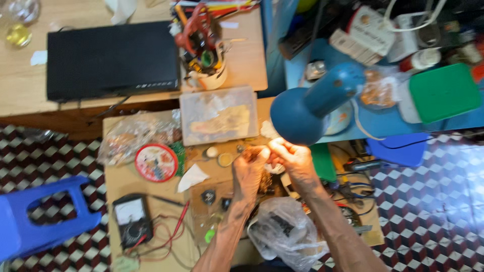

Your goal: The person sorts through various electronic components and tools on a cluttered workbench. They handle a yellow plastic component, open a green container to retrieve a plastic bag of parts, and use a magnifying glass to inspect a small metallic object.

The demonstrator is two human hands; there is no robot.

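Observation:
My left hand (250, 168) and my right hand (292, 157) meet under the lit blue desk lamp (307, 108), over a low wooden work board (118, 181). Both pinch something small and pale between the fingertips; the glare and blur hide what it is. A crumpled clear plastic bag (285, 231) lies between my forearms. Small round parts (218, 155) lie just left of my left hand.
A black flat device (111, 60) and a cup of tools (206, 55) stand on the far bench. Nearer are a clear plastic box (218, 115), a red round tin lid (156, 162), an analogue multimeter (132, 219) with red leads, a blue stool (40, 214), and a green lid (443, 91).

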